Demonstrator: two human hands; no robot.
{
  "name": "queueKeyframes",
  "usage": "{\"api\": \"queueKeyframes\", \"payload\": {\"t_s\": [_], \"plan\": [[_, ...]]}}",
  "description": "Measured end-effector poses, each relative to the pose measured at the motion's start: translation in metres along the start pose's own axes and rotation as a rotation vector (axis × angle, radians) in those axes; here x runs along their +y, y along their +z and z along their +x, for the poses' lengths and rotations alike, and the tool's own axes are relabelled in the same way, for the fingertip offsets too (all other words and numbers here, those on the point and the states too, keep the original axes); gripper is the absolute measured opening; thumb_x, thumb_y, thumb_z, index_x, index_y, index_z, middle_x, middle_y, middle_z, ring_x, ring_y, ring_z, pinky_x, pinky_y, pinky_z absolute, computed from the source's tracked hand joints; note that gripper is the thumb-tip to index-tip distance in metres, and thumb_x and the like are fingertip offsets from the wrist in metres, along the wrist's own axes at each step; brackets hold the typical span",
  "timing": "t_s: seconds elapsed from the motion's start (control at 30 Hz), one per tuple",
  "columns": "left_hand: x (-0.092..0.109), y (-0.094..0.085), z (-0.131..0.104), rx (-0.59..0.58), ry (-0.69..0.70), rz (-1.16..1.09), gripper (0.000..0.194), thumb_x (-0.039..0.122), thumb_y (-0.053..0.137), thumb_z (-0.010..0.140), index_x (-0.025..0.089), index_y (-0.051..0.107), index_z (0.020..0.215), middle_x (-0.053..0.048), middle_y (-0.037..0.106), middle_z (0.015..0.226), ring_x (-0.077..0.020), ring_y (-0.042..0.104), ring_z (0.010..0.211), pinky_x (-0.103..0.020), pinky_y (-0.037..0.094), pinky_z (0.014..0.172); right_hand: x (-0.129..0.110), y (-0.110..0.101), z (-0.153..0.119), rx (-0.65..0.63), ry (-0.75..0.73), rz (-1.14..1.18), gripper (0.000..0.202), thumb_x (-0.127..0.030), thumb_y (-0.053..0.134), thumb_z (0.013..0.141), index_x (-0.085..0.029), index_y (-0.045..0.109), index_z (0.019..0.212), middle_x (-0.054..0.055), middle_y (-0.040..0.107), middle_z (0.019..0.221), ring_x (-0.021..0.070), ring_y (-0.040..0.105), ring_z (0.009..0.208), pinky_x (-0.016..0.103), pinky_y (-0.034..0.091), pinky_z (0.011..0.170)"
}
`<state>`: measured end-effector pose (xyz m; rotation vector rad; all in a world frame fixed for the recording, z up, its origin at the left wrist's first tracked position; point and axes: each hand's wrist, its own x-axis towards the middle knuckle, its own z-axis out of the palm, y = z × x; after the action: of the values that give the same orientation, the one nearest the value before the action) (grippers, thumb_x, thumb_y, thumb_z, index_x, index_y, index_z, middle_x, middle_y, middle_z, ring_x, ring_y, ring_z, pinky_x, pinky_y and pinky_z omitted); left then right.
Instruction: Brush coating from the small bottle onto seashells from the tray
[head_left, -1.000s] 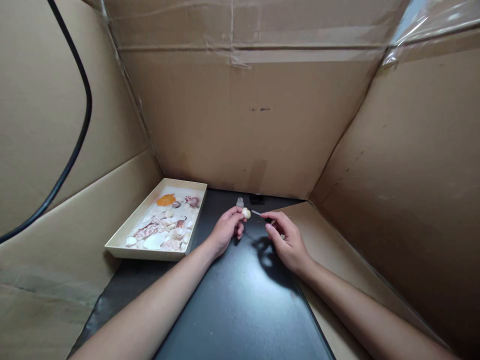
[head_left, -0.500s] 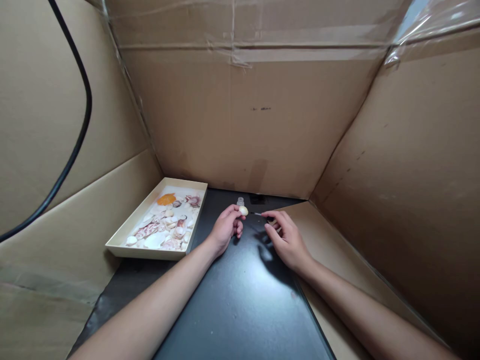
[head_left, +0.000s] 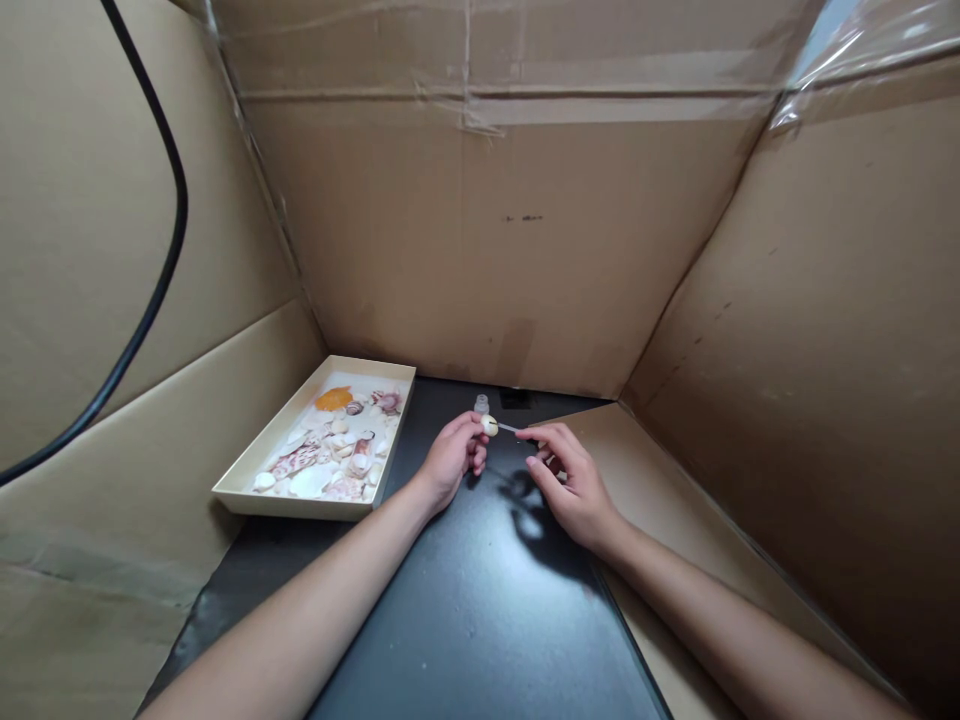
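Note:
Pinched in the fingertips of my left hand (head_left: 451, 458) is a small cream-white seashell (head_left: 490, 429), raised over the dark table. My right hand (head_left: 576, 487) grips a small brush (head_left: 508, 428) with a thin pale stem and a dark tip. That tip lies against the face of the shell. The brush's handle end is mostly hidden by my right fingers. Just behind the shell a small clear bottle (head_left: 481, 404) stands upright on the table; whether it holds anything is too small to tell.
To the left, a cream tray (head_left: 300, 507) holds many shells and an orange piece (head_left: 334, 399). Cardboard walls (head_left: 480, 260) enclose the dark table (head_left: 480, 620) at the back and sides. A cardboard flap (head_left: 652, 480) lies along the right. A black cable (head_left: 177, 215) hangs at left.
My right hand has moved slightly left, bringing the brush tip from beside the shell onto it. The shell has turned and dropped a little in my left fingers.

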<state>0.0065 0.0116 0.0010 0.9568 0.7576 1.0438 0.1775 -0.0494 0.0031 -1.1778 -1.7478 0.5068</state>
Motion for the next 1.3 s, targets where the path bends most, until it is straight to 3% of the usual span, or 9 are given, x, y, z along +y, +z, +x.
{"api": "queueKeyframes", "payload": {"t_s": [0.17, 0.33, 0.5, 0.67, 0.8, 0.97, 1.13, 1.3], "plan": [[0.0007, 0.0002, -0.0008, -0.002, -0.003, -0.008, 0.014, 0.026, 0.057, 0.073, 0.017, 0.049, 0.080, 0.005, 0.047, 0.064, -0.0038, 0.041, 0.040, -0.018, 0.031, 0.038, 0.0021, -0.0002, 0.0007, 0.061, 0.060, -0.063, 0.026, -0.021, 0.052, 0.088, -0.022, 0.062, 0.112, 0.004, 0.053, 0.099, 0.0119, 0.054, 0.066, 0.027, 0.046, 0.062], [0.0009, -0.0006, -0.0005, -0.009, 0.004, -0.008, 0.013, 0.025, 0.056, 0.073, 0.017, 0.048, 0.079, 0.005, 0.048, 0.065, -0.0039, 0.041, 0.040, -0.018, 0.032, 0.038, -0.0015, 0.0000, 0.0001, -0.029, -0.009, -0.020, 0.027, -0.020, 0.052, 0.088, -0.022, 0.063, 0.112, 0.005, 0.053, 0.102, 0.0122, 0.056, 0.069, 0.026, 0.046, 0.061], [0.0009, -0.0002, -0.0006, -0.002, -0.001, -0.009, 0.013, 0.024, 0.056, 0.073, 0.017, 0.048, 0.080, 0.005, 0.047, 0.065, -0.0039, 0.041, 0.040, -0.018, 0.032, 0.038, -0.0026, -0.0001, 0.0005, 0.026, 0.014, -0.038, 0.026, -0.019, 0.051, 0.088, -0.021, 0.064, 0.110, 0.005, 0.054, 0.100, 0.0121, 0.055, 0.069, 0.026, 0.046, 0.062], [0.0013, 0.0003, -0.0015, -0.014, 0.003, -0.013, 0.012, 0.024, 0.056, 0.074, 0.018, 0.047, 0.079, 0.005, 0.047, 0.065, -0.0037, 0.041, 0.040, -0.018, 0.032, 0.039, -0.0034, -0.0007, -0.0001, -0.027, -0.016, -0.018, 0.025, -0.019, 0.051, 0.088, -0.021, 0.064, 0.109, 0.006, 0.052, 0.102, 0.0118, 0.055, 0.068, 0.026, 0.047, 0.060], [0.0011, -0.0001, -0.0014, -0.011, 0.005, -0.010, 0.010, 0.023, 0.055, 0.074, 0.017, 0.048, 0.080, 0.005, 0.047, 0.065, -0.0037, 0.041, 0.040, -0.018, 0.032, 0.039, -0.0026, -0.0011, 0.0001, 0.039, 0.005, -0.050, 0.026, -0.019, 0.050, 0.088, -0.022, 0.063, 0.111, 0.005, 0.054, 0.100, 0.0122, 0.055, 0.068, 0.027, 0.046, 0.062], [0.0007, 0.0001, -0.0006, -0.019, 0.008, -0.003, 0.009, 0.021, 0.054, 0.073, 0.017, 0.048, 0.079, 0.005, 0.046, 0.064, -0.0037, 0.040, 0.040, -0.018, 0.032, 0.039, -0.0032, -0.0007, -0.0004, -0.035, -0.013, -0.044, 0.027, -0.018, 0.051, 0.088, -0.022, 0.062, 0.112, 0.005, 0.054, 0.100, 0.0124, 0.056, 0.069, 0.026, 0.046, 0.061], [0.0010, 0.0008, -0.0015, -0.004, 0.002, 0.018, 0.010, 0.022, 0.055, 0.073, 0.017, 0.050, 0.080, 0.005, 0.047, 0.065, -0.0034, 0.040, 0.040, -0.018, 0.032, 0.039, -0.0019, -0.0008, -0.0008, 0.031, -0.007, -0.050, 0.029, -0.018, 0.050, 0.088, -0.021, 0.061, 0.115, 0.005, 0.054, 0.098, 0.0123, 0.055, 0.068, 0.026, 0.046, 0.061], [0.0018, 0.0011, -0.0024, -0.018, 0.011, -0.005, 0.011, 0.023, 0.057, 0.073, 0.017, 0.049, 0.078, 0.006, 0.046, 0.064, -0.0040, 0.041, 0.040, -0.018, 0.031, 0.039, -0.0023, -0.0013, -0.0007, -0.032, -0.010, -0.077, 0.028, -0.018, 0.051, 0.088, -0.022, 0.061, 0.113, 0.004, 0.056, 0.098, 0.0131, 0.056, 0.070, 0.026, 0.047, 0.063]]}}
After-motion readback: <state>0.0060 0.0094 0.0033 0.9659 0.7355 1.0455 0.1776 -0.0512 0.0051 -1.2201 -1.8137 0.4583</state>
